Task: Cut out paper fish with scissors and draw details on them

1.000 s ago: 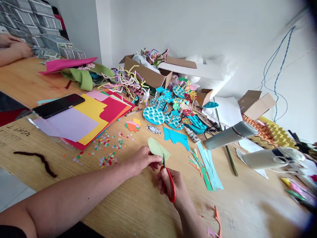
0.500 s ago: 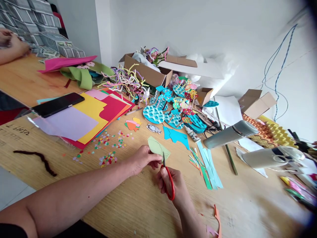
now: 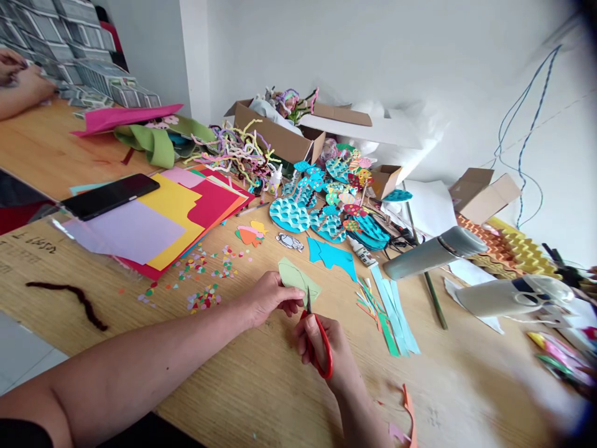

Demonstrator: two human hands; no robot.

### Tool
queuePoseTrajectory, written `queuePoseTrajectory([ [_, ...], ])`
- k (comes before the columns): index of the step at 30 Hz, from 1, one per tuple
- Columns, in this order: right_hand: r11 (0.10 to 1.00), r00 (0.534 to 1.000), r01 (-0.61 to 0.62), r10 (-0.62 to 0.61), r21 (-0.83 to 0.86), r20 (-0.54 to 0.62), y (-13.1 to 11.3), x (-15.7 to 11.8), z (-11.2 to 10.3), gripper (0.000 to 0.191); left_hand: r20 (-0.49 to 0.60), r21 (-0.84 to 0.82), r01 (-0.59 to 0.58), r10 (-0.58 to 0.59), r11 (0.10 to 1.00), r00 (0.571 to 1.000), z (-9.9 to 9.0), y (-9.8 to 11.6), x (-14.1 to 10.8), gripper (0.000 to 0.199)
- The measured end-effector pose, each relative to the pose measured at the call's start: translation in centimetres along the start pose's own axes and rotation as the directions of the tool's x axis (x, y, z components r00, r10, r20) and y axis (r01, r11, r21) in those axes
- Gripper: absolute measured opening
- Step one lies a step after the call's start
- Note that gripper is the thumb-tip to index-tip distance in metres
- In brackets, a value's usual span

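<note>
A light green piece of paper [image 3: 295,277] with a curved outline drawn on it is pinched in my left hand [image 3: 275,297] by its lower edge. My right hand [image 3: 321,345] grips red-handled scissors [image 3: 327,361], whose dark blades point up and meet the paper's lower right part. Just beyond the paper lie a cut blue sheet [image 3: 332,258], a small black-and-white cutout [image 3: 289,242] and orange and yellow fish-like cutouts [image 3: 250,234]. Small coloured paper dots [image 3: 204,297] are scattered left of my left hand.
Coloured sheets [image 3: 140,230] bear a black phone [image 3: 112,195] at left. Blue wavy discs [image 3: 289,214], pipe cleaners [image 3: 237,149] and cardboard boxes [image 3: 275,134] stand behind. Paper strips [image 3: 396,311], a grey bottle [image 3: 433,252] and a white bottle [image 3: 508,295] are at right. Another person's hands [image 3: 23,81] show far left.
The scissor handles have turned slightly and spread a little wider in my right hand. My left hand and the green paper are almost unchanged.
</note>
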State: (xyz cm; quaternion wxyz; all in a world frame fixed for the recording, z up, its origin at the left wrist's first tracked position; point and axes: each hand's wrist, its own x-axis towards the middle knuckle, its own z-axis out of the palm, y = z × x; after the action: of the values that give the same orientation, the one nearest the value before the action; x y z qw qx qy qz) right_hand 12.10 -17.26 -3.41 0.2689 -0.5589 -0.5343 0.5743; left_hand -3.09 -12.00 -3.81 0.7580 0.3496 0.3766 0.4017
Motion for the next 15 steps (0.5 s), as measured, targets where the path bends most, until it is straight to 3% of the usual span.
queuePoseTrajectory([
  [15, 1.000, 1.000, 0.003, -0.003, 0.007, -0.014, -0.12, -0.15, 0.06, 0.063, 0.013, -0.003, -0.001, 0.001, 1.000, 1.000, -0.13, -0.27, 0.08, 0.021],
])
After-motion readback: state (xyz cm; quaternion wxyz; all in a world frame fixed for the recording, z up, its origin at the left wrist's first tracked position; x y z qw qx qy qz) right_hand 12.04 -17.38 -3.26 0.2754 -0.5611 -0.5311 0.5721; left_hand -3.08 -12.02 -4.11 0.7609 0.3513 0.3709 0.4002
